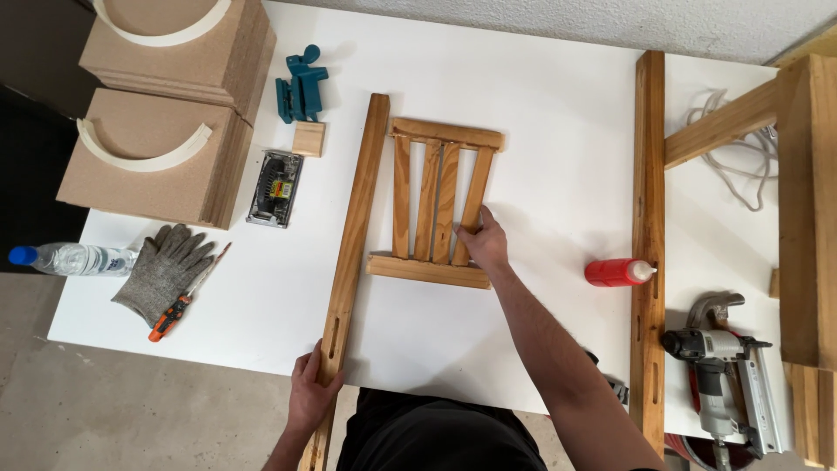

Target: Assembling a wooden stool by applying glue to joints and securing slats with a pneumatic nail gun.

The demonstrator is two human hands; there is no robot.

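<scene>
While left hand point(312, 384) grips long rail point(352, 235) (near end), right hand point(484, 244) pinches slatted frame point(438, 205) alongside.

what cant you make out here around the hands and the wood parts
Head view only:
- Long rail: near end under the left hand, cut off by the bottom edge.
- Slat panel: right hand covers part of one slat.
- Nail gun: lower part cut off.
- Red glue bottle: label too small.
</scene>
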